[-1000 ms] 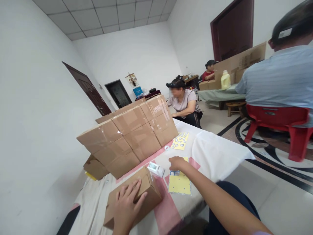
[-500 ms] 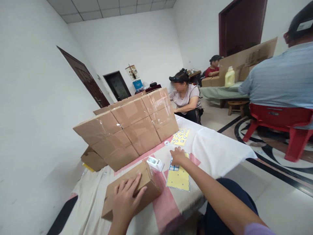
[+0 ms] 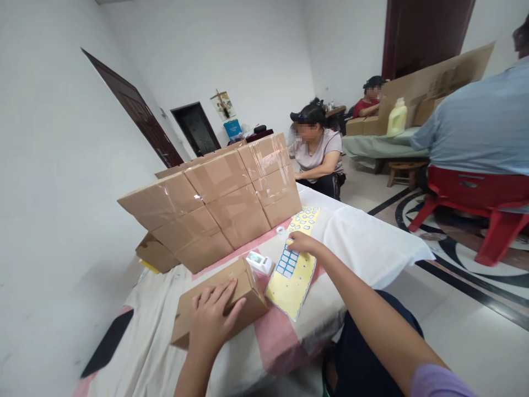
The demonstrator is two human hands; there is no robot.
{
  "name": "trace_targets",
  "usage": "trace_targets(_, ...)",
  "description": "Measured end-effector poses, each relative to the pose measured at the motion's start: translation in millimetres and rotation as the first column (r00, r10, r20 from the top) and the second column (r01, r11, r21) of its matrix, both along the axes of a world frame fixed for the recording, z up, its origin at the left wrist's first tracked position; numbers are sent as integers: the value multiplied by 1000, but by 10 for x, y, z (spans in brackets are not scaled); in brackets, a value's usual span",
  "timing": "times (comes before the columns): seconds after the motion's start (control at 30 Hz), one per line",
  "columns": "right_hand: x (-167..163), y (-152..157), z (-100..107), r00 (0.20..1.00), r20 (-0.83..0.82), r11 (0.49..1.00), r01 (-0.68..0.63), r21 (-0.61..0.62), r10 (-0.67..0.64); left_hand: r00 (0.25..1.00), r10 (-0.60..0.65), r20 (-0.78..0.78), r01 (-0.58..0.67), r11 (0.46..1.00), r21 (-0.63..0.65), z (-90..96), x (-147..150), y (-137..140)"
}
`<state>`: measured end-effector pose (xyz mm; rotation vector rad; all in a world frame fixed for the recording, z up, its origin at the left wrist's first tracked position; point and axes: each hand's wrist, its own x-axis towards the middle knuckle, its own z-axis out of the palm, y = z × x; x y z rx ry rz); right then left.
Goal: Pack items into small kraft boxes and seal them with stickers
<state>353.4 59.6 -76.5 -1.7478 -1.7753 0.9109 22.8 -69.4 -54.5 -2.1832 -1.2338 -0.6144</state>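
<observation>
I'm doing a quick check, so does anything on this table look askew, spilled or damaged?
Only slightly: the tablecloth is rumpled into folds left of the cardboard box under the left hand, rather than lying flat. I see no spill or damage.

No text or number is legible here.

Left fingers spread, right fingers curled, right arm outstretched.

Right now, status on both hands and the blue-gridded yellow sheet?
Left hand spread on small carton. Right hand at far end of yellow sheet, grip unclear. White device and carton close by sheet's left side.
</observation>
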Motion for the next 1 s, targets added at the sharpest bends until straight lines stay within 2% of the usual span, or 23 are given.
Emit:
trace_targets(0.13,58,-68,98,992,-111,998,-47,46,52,999,26,-22,-25,999,37,160,103,-74)
trace_targets(0.27,102,-218,196,974,-207,995,-86,48,95,996,32,78,-45,986,163,259,319,-170)
trace_targets(0.37,127,-400,264,941,-328,996,-81,22,84,972,-104,209,70,984,161,171,704,-231)
trace_targets(0.47,125,-607,323,849,-527,997,-69,-31,43,918,-253,305,253,967,39,-42,1248,-214)
trace_targets(0.6,141,-789,348,729,-684,997,-36,-72,-24,916,-85,393,167,969,-179,-348,1834,-8)
trace_targets(0.67,182,-804,329,729,-684,992,-66,-109,-26,910,2,415,109,963,-245,-460,1957,126)
trace_targets(0.73,231,-775,298,767,-641,983,-136,-123,26,903,49,426,67,965,-253,-538,1985,229)
trace_targets(0.83,279,-697,248,811,-573,979,-192,-68,119,909,57,413,30,979,-201,-599,1958,289)
trace_targets(1.0,279,-647,217,789,-564,969,-228,99,243,879,114,463,-58,989,-133,-571,1965,241)
